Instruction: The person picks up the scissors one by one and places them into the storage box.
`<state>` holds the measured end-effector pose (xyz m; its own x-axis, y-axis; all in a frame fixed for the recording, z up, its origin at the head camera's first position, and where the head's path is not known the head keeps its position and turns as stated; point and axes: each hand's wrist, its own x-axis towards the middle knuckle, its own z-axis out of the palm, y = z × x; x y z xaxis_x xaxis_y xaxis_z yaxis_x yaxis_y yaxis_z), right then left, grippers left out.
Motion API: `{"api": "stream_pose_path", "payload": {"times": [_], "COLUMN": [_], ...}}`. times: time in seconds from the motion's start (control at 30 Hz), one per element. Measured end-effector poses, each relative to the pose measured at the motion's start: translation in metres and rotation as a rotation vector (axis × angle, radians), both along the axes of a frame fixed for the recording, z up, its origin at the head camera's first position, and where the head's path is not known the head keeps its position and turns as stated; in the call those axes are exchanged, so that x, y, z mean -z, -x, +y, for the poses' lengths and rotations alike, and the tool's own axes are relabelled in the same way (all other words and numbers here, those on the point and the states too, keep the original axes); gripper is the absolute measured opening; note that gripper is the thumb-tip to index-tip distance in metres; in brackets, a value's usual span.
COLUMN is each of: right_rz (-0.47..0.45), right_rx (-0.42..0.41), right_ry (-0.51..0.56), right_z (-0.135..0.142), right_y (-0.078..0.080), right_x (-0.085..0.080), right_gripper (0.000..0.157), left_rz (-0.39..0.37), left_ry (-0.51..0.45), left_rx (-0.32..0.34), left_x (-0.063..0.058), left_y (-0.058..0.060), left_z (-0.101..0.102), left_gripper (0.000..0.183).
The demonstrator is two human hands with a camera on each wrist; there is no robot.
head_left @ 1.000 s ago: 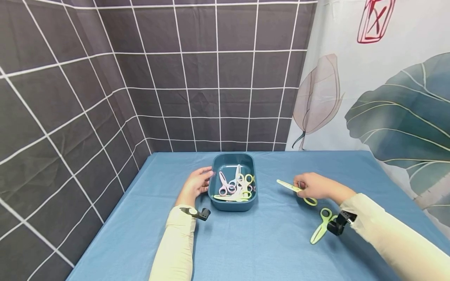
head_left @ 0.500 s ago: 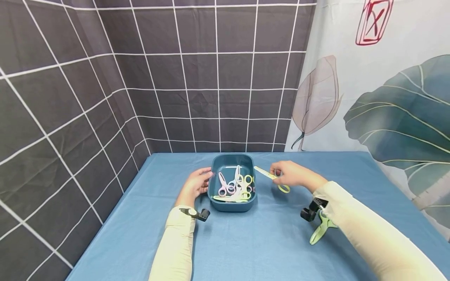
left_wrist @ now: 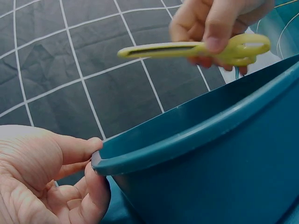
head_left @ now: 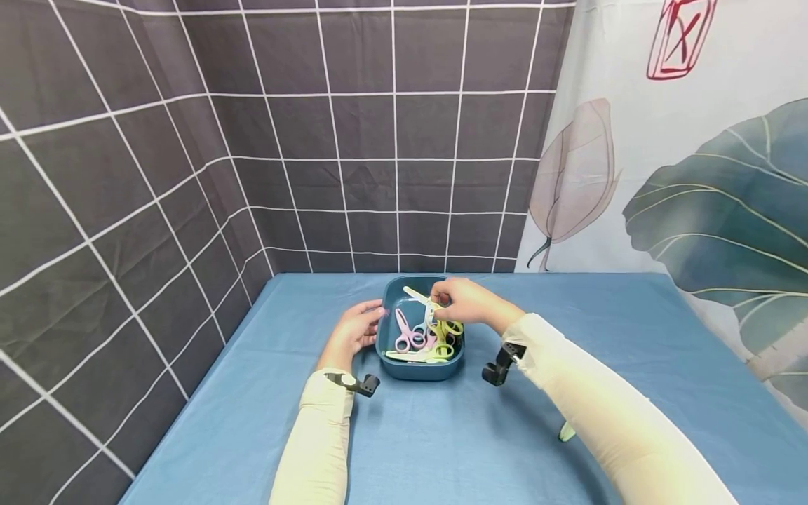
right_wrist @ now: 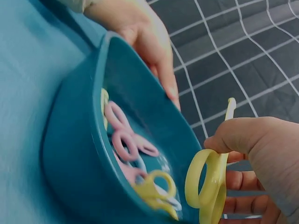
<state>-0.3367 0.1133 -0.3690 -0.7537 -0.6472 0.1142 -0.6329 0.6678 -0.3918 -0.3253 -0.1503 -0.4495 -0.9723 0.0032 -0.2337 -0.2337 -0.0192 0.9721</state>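
A dark teal plastic bin (head_left: 416,372) stands on the table with several scissors inside. Among them are pink scissors (right_wrist: 125,144) and a yellow-handled pair (right_wrist: 148,189). At the bin's left side, my left hand (head_left: 355,331) pinches the rim between thumb and fingers, as the left wrist view shows. My right hand (head_left: 473,303) is over the right part of the bin. It pinches yellow scissors (left_wrist: 163,50) near the handle loops, blades pointing left, held above the rim in the left wrist view.
Light green scissors (head_left: 567,431) lie on the blue cloth of the table (head_left: 442,449), mostly hidden under the right sleeve (head_left: 593,400). Behind the table hangs a dark gridded cloth (head_left: 366,182). A white leaf-print cloth (head_left: 587,245) hangs at the right.
My right hand has carried the yellow scissors leftward from the table's right side to above the bin. The left hand and the bin have stayed in place.
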Motion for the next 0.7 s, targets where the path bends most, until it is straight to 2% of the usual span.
{"api": "stream_pose_path", "payload": {"times": [0.23, 0.47, 0.57, 0.7], "right_rz": [0.005, 0.004, 0.034, 0.073], "right_rx": [0.044, 0.132, 0.139, 0.121], "right_ry": [-0.050, -0.070, -0.038, 0.064], "right_z": [-0.029, -0.038, -0.035, -0.027], "right_y": [0.004, 0.006, 0.006, 0.004], "right_x": [0.013, 0.029, 0.032, 0.031], "right_gripper": [0.010, 0.015, 0.019, 0.020], "left_rz": [0.005, -0.015, -0.021, -0.032], "left_ry": [-0.001, -0.007, -0.004, -0.005], "left_rx": [0.006, 0.002, 0.000, -0.002], "left_x": [0.000, 0.002, 0.002, 0.001], "left_y": [0.001, 0.001, 0.002, 0.003], "left_z": [0.001, 0.001, 0.001, 0.000], "left_gripper": [0.042, 0.040, 0.041, 0.041]}}
